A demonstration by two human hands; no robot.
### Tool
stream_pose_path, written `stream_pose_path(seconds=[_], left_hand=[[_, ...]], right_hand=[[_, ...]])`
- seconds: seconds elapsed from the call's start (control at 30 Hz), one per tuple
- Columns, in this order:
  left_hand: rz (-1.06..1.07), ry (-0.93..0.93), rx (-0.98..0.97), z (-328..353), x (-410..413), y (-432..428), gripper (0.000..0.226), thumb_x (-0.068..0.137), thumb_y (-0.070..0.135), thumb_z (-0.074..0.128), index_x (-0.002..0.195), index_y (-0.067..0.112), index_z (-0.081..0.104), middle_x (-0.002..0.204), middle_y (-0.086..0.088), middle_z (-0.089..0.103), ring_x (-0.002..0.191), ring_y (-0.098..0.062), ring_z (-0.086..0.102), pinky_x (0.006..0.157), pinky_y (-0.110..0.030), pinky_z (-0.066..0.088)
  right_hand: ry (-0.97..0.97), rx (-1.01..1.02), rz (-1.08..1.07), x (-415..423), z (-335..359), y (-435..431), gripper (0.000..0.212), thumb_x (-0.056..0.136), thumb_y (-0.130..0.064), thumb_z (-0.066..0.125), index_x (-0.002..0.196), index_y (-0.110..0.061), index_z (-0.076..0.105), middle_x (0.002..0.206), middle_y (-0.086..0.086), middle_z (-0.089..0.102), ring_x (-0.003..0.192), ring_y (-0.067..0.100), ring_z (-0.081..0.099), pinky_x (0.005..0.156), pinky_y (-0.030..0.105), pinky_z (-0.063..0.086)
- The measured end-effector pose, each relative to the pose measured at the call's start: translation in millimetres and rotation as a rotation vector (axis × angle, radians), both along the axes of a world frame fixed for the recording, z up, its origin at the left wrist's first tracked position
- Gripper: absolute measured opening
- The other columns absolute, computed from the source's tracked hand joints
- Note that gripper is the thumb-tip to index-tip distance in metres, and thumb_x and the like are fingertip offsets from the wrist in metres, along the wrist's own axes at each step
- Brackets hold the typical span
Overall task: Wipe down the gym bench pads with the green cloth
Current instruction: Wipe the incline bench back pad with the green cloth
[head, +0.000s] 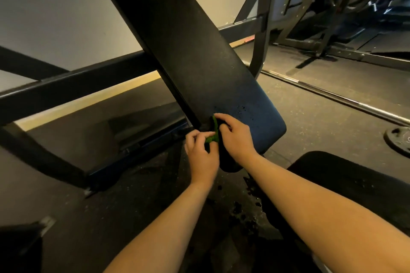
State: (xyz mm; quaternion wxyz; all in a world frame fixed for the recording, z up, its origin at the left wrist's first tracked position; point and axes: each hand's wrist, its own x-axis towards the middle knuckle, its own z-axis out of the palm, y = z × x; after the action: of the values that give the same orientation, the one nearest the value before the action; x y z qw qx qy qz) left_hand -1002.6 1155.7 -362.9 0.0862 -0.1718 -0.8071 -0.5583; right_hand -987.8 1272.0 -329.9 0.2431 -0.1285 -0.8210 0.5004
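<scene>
We find the green cloth (pixel 213 136) bunched at the near left edge of the long back pad (pixel 177 40), which runs from far left to near right. The left grip (pixel 202 153) pinches the cloth's lower end with curled fingers. The right grip (pixel 235 137) curls over the cloth's upper part and rests on the pad. Dark droplets (pixel 241 108) speckle the pad just beyond the right grip. A seat pad (pixel 346 184) lies near right. A barbell (pixel 332 95) and a weight plate (pixel 397 139) rest on the floor (pixel 310 122) at right.
</scene>
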Motion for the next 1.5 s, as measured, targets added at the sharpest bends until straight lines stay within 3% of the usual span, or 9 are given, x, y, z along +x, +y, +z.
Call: stream_pose_path(seconds=[0.33,0.53,0.73,0.83,0.97,1.03,1.13,1.3,1.5], left_hand=[[-0.057,0.004,-0.202,14.8,41.5,-6.0,0.028,0.092,0.009,0.062,0.105,0.033,0.065,0.115,0.014,0.041,0.121,-0.008,0.039,0.103,-0.025,0.036],[0.071,0.042,-0.111,54.5,35.9,-15.7,0.042,0.086,0.001,0.065,0.099,0.032,0.041,0.108,0.007,0.047,0.105,-0.013,0.053,0.091,-0.033,0.05],[-0.03,0.11,-0.123,86.9,18.0,-7.5,0.053,0.086,-0.002,0.065,0.123,0.028,0.042,0.126,0.006,0.046,0.118,-0.001,0.05,0.095,-0.01,0.042],[-0.032,0.133,-0.122,86.4,0.7,-14.5,0.065,0.089,0.004,0.069,0.136,0.035,0.038,0.137,0.013,0.035,0.126,0.007,0.042,0.099,-0.003,0.036],[0.085,-0.009,-0.087,72.0,-23.4,-25.5,0.062,0.097,0.013,0.062,0.147,0.038,0.035,0.152,0.019,0.026,0.139,-0.005,0.035,0.112,-0.031,0.042],[0.092,-0.125,-0.088,65.9,-32.0,-24.8,0.064,0.099,0.02,0.059,0.153,0.037,0.028,0.159,0.017,0.022,0.146,-0.011,0.029,0.117,-0.042,0.038],[0.047,-0.228,-0.062,64.5,-35.2,-15.7,0.068,0.101,0.025,0.057,0.157,0.036,0.02,0.163,0.008,0.022,0.148,-0.014,0.029,0.119,-0.041,0.034],[0.065,-0.238,0.051,64.3,-40.3,-4.7,0.061,0.101,0.02,0.057,0.154,0.032,0.029,0.155,0.007,0.034,0.139,-0.012,0.04,0.103,-0.023,0.038],[0.166,-0.192,0.035,59.9,-45.6,10.3,0.057,0.101,0.016,0.053,0.151,0.028,0.028,0.153,0.005,0.029,0.143,-0.017,0.033,0.115,-0.045,0.039]], right_hand=[[-0.024,-0.148,0.135,11.7,11.3,11.2,0.035,0.102,-0.019,0.048,0.136,-0.026,0.057,0.125,-0.013,0.062,0.106,-0.005,0.054,0.079,0.003,0.042],[-0.005,-0.137,0.314,19.8,26.1,5.2,0.029,0.099,-0.025,0.056,0.126,-0.035,0.055,0.121,-0.011,0.058,0.114,0.003,0.055,0.098,0.028,0.048],[0.032,-0.062,0.45,4.7,48.5,-0.5,0.038,0.093,-0.016,0.059,0.118,-0.043,0.048,0.12,-0.005,0.055,0.111,0.009,0.055,0.094,0.033,0.049],[0.086,0.07,0.372,-20.1,60.8,1.0,0.033,0.092,-0.002,0.054,0.105,-0.032,0.053,0.112,-0.002,0.052,0.101,0.003,0.052,0.087,0.022,0.043],[0.199,0.007,0.058,-50.0,75.3,11.4,0.023,0.099,-0.008,0.051,0.108,-0.029,0.056,0.119,-0.004,0.043,0.095,0.0,0.048,0.078,0.006,0.035],[0.184,-0.04,-0.003,-65.7,72.0,14.6,0.024,0.1,-0.01,0.05,0.117,-0.024,0.059,0.128,-0.004,0.041,0.105,0.004,0.047,0.089,0.007,0.038],[0.17,0.008,0.037,-81.7,65.6,6.7,0.034,0.102,-0.01,0.048,0.133,-0.021,0.057,0.14,-0.002,0.042,0.125,0.007,0.043,0.109,0.022,0.037],[0.194,0.176,0.329,-89.6,70.0,-15.4,0.048,0.096,-0.008,0.057,0.138,-0.028,0.042,0.142,-0.005,0.047,0.131,0.01,0.044,0.105,0.026,0.041],[0.109,0.361,0.44,-85.7,63.5,6.0,0.034,0.093,0.004,0.051,0.115,-0.022,0.051,0.157,0.0,0.035,0.15,0.013,0.017,0.12,0.03,0.02]])
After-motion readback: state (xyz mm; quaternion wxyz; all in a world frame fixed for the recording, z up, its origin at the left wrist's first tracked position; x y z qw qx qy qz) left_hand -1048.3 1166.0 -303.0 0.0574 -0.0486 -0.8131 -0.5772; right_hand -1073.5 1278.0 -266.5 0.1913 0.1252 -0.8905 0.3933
